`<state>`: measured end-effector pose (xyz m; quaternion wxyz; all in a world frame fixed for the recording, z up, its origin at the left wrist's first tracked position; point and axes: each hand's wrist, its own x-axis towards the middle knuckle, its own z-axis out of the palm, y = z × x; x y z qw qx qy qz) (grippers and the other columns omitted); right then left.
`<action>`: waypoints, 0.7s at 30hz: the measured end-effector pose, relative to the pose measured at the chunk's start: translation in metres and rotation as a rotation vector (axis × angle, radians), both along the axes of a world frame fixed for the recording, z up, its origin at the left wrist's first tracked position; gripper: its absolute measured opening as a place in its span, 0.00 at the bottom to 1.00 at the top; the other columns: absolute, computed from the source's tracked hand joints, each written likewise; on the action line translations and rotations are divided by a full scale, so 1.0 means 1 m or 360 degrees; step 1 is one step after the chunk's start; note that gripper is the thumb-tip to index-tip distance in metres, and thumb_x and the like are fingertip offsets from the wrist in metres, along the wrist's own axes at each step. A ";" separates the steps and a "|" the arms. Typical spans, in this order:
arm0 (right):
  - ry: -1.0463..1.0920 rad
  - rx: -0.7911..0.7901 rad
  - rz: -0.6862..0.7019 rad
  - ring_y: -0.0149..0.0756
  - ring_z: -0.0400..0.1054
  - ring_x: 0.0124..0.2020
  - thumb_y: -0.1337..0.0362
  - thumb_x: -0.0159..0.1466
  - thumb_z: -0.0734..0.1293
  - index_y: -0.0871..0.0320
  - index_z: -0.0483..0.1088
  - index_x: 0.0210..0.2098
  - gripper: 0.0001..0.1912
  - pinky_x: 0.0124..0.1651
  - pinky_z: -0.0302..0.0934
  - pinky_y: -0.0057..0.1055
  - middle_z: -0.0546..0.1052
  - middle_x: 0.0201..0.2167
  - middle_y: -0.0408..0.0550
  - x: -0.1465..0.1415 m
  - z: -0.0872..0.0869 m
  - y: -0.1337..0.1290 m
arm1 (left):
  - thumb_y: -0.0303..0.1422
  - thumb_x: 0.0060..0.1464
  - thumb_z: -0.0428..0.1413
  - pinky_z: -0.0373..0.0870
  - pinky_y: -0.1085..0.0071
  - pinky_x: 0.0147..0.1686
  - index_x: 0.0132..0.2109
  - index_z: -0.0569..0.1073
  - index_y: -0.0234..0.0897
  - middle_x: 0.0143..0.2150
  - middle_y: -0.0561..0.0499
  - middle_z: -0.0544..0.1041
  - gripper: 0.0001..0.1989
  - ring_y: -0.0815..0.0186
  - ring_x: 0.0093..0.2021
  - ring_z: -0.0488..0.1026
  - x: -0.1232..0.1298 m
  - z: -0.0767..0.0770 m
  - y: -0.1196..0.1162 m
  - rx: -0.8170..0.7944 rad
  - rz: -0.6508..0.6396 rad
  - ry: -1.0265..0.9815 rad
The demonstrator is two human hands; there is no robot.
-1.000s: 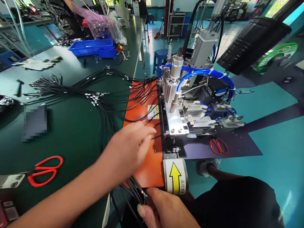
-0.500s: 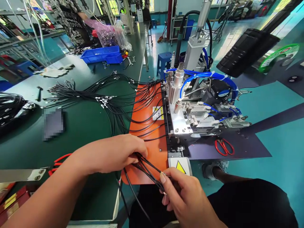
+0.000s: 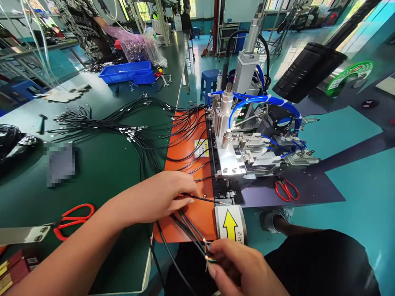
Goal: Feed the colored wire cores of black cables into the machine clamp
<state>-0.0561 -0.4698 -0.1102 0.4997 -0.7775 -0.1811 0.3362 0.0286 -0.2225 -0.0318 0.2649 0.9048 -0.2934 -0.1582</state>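
Note:
My left hand [image 3: 173,195] is closed over the front of the orange plate [image 3: 185,139]. Between its thumb and fingers a single black cable [image 3: 205,199] is pinched, its bare end pointing right to the front of the machine's black rail. Lower down, my right hand [image 3: 243,265] pinches the stripped ends of several black cables [image 3: 189,226], where thin coloured wires fan out. These cables run back beneath my left hand. Along the plate, other black cables lie with their ends at the rail of the metal machine [image 3: 231,160]. A yellow-arrow label [image 3: 230,224] sits just above my right hand.
Red-handled scissors [image 3: 74,222] lie left of my forearm, and red-handled snips [image 3: 286,190] lie right of the machine. A cable bundle [image 3: 101,123] spreads over the green table. Behind it are a blue tray [image 3: 126,74], a glove [image 3: 66,95] and a person in patterned clothing [image 3: 82,28].
One cable now sticks out rightward from my left hand, apart from the bunch. My right hand has moved slightly down, and the coloured wires at the cable ends now show. The view has shifted a little.

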 end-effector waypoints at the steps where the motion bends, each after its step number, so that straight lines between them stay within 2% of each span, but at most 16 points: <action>1: -0.0017 -0.0044 0.0086 0.32 0.71 0.32 0.66 0.61 0.64 0.58 0.72 0.47 0.15 0.34 0.64 0.24 0.76 0.36 0.46 -0.001 -0.002 -0.002 | 0.25 0.61 0.56 0.64 0.77 0.40 0.41 0.76 0.38 0.40 0.53 0.74 0.05 0.71 0.40 0.70 -0.002 -0.002 -0.006 -0.0052 -0.0001 -0.0011; 3: -0.0072 -0.0134 0.0196 0.34 0.71 0.35 0.65 0.61 0.64 0.58 0.72 0.50 0.17 0.35 0.65 0.25 0.76 0.39 0.47 0.000 -0.004 -0.008 | 0.25 0.61 0.55 0.65 0.77 0.40 0.43 0.76 0.37 0.41 0.52 0.74 0.06 0.71 0.41 0.70 -0.006 -0.012 -0.022 -0.0199 -0.0025 -0.0032; 5: -0.0141 -0.0191 0.0209 0.35 0.72 0.39 0.63 0.65 0.63 0.56 0.72 0.51 0.16 0.40 0.65 0.27 0.76 0.40 0.47 0.002 -0.003 -0.017 | 0.24 0.62 0.54 0.66 0.77 0.37 0.45 0.77 0.37 0.40 0.51 0.73 0.09 0.72 0.39 0.70 -0.012 -0.026 -0.038 -0.0356 -0.0012 -0.0068; 7: -0.0219 -0.0211 0.0091 0.34 0.72 0.40 0.60 0.68 0.61 0.54 0.73 0.49 0.14 0.43 0.65 0.27 0.76 0.41 0.46 0.005 0.000 -0.030 | 0.23 0.62 0.53 0.65 0.78 0.33 0.45 0.79 0.35 0.38 0.50 0.72 0.10 0.73 0.34 0.69 -0.017 -0.043 -0.052 -0.0485 0.0075 -0.0106; 10: -0.0299 -0.0261 -0.0239 0.32 0.72 0.39 0.54 0.70 0.60 0.51 0.74 0.45 0.14 0.42 0.66 0.25 0.76 0.39 0.44 0.011 0.005 -0.050 | 0.25 0.62 0.54 0.66 0.77 0.32 0.47 0.79 0.34 0.38 0.49 0.72 0.10 0.72 0.33 0.69 -0.022 -0.062 -0.067 -0.0697 0.0206 -0.0186; 15: -0.0517 -0.0363 -0.0768 0.31 0.74 0.36 0.50 0.67 0.65 0.50 0.74 0.48 0.15 0.36 0.69 0.20 0.77 0.40 0.44 0.025 0.004 -0.059 | 0.27 0.62 0.56 0.67 0.77 0.37 0.44 0.78 0.32 0.35 0.50 0.74 0.06 0.72 0.36 0.70 -0.021 -0.071 -0.075 -0.0785 0.0421 -0.0337; 17: -0.0609 -0.0329 -0.0836 0.31 0.74 0.36 0.51 0.68 0.65 0.50 0.73 0.50 0.16 0.37 0.70 0.21 0.77 0.41 0.44 0.030 0.002 -0.052 | 0.27 0.63 0.55 0.66 0.77 0.37 0.45 0.77 0.33 0.35 0.51 0.74 0.07 0.73 0.36 0.70 -0.022 -0.072 -0.076 -0.0771 0.0457 -0.0359; 21: -0.0779 -0.0232 -0.0819 0.29 0.72 0.35 0.56 0.69 0.64 0.50 0.70 0.55 0.16 0.38 0.69 0.21 0.76 0.42 0.44 0.034 -0.001 -0.037 | 0.27 0.64 0.53 0.65 0.75 0.37 0.45 0.76 0.33 0.36 0.51 0.73 0.07 0.72 0.36 0.69 -0.024 -0.077 -0.077 -0.0735 0.0483 -0.0430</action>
